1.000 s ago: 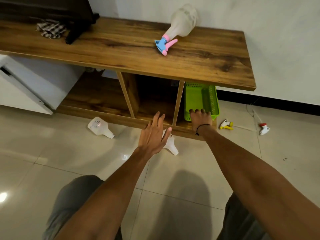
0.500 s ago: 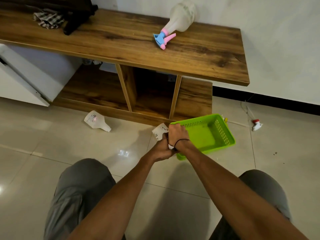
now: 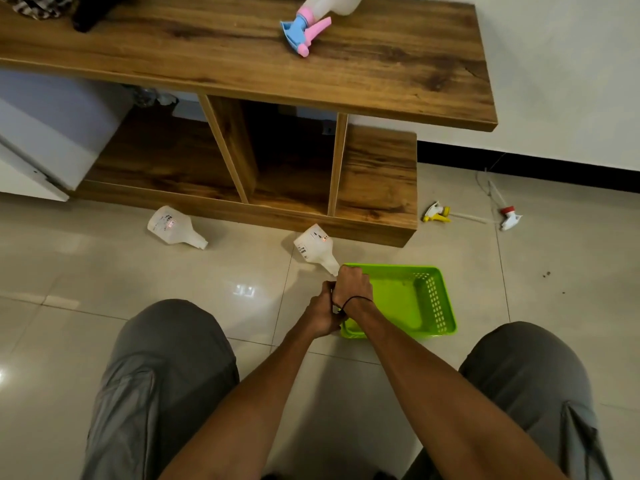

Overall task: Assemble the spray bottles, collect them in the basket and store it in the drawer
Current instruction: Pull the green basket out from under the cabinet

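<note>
A green basket [image 3: 412,299] rests on the floor tiles between my knees and the wooden unit. My right hand [image 3: 351,287] is closed over its left rim. My left hand [image 3: 323,311] sits right beside it, fingers curled on the same edge. A capless white bottle [image 3: 315,247] lies on its side just behind my hands, its neck pointing at them. A second capless bottle [image 3: 173,226] lies further left. A yellow spray head [image 3: 436,213] and a red-and-white spray head [image 3: 509,218] lie on the floor at the right. A bottle with a pink-and-blue sprayer [image 3: 304,32] lies on the tabletop.
The wooden unit [image 3: 377,188] has open compartments low down, right behind the basket. A white appliance [image 3: 41,140] stands at the left. A checked cloth [image 3: 34,5] and a dark object lie on the tabletop's far left. My knees frame the near floor.
The basket came out of the right-hand compartment and went down onto the floor in front of me. My left hand joined my right at its left rim.
</note>
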